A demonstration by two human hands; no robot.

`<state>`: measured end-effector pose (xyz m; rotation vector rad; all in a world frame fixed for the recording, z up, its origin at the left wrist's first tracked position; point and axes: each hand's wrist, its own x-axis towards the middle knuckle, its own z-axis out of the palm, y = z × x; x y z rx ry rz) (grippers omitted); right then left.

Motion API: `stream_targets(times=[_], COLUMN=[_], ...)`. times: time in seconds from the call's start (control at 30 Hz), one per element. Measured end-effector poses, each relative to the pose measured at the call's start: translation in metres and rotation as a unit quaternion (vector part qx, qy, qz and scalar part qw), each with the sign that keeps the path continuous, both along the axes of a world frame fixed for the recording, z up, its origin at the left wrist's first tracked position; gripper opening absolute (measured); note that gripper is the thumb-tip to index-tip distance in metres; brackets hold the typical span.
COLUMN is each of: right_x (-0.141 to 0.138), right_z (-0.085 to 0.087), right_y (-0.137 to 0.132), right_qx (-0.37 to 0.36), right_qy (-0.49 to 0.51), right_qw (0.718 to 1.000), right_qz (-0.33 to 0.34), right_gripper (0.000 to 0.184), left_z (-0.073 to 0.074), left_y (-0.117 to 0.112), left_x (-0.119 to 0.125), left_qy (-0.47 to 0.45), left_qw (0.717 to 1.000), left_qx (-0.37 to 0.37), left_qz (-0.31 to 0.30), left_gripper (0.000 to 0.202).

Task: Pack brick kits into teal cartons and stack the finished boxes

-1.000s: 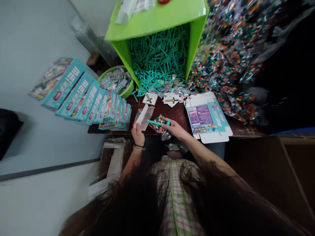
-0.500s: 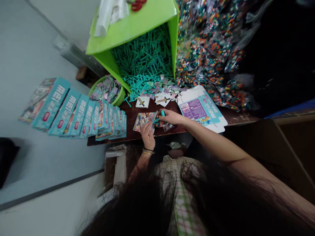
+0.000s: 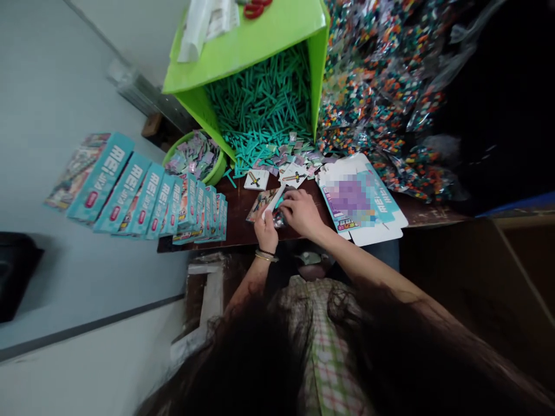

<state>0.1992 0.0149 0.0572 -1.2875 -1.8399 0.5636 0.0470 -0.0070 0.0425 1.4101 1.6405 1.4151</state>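
My left hand (image 3: 266, 230) grips a small printed box (image 3: 265, 203) by its near end, over the dark wooden table (image 3: 243, 228). My right hand (image 3: 301, 212) is closed over the box's open mouth, pressing a clear packet of coloured beads and a teal stick into it; only a sliver of each shows under the fingers. Both hands touch each other at the box. A stack of flat unfolded boxes (image 3: 362, 199) lies just right of my right hand.
A row of filled teal boxes (image 3: 150, 196) stands at the left. A green bin (image 3: 255, 92) spills teal sticks, with small cards (image 3: 295, 173) scattered before it and a green bowl (image 3: 197, 156) of packets beside it. Bags of coloured beads (image 3: 381, 86) are piled at the right.
The box went from held open with the stick and bead packet beside it to lying flatter, and my right hand has moved onto its mouth with the packet and stick.
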Motion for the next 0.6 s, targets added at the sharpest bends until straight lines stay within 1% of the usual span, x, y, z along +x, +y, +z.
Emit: stream_targets(times=[0.03,0.1,0.13,0.2,0.27,0.3,0.4,0.43,0.53,0.57,0.6], right_x=[0.0,0.002,0.003,0.008,0.011,0.011,0.003,-0.002,-0.01,-0.009,-0.005], right_z=[0.005,0.011,0.013,0.015,0.016,0.016,0.017,0.018,0.021,0.022,0.024], right_y=[-0.001,-0.003,-0.006,-0.012,-0.017,-0.018,-0.017,-0.016,-0.015,-0.015,-0.014], right_qx=[0.002,0.027,0.051,0.095,0.107,0.1,0.082,0.087,0.108,0.11,0.111], right_qy=[-0.034,-0.048,-0.039,-0.026,-0.043,-0.054,-0.068,-0.074,-0.097,-0.091,-0.072], right_qw=[0.999,0.998,0.998,0.993,0.987,0.988,0.994,0.993,0.983,0.981,0.984], right_qz=[-0.001,-0.001,0.013,0.069,0.113,0.109,0.039,0.04,0.116,0.13,0.123], right_gripper=[0.025,0.025,0.025,0.026,0.026,0.023,0.021,0.022,0.023,0.023,0.024], left_z=[0.002,0.006,0.008,0.012,0.016,0.017,0.021,0.022,0.027,0.028,0.029], left_y=[0.0,-0.002,-0.003,-0.005,-0.007,-0.008,-0.009,-0.008,-0.007,-0.007,-0.006], left_x=[0.0,-0.001,-0.003,-0.007,-0.01,-0.01,-0.01,-0.009,-0.01,-0.01,-0.012], left_qy=[0.0,0.004,0.001,-0.011,-0.022,-0.024,-0.019,-0.018,-0.032,-0.043,-0.057], left_qw=[1.0,1.0,0.999,0.999,0.999,0.999,1.0,1.0,0.999,0.999,0.998], left_qx=[0.0,0.006,0.003,0.0,-0.001,-0.001,0.004,0.004,-0.005,-0.005,-0.002], left_qz=[0.004,0.027,0.036,0.041,0.031,0.022,0.008,0.01,0.012,0.014,0.019], left_gripper=[0.05,0.049,0.05,0.053,0.056,0.057,0.057,0.057,0.059,0.059,0.06])
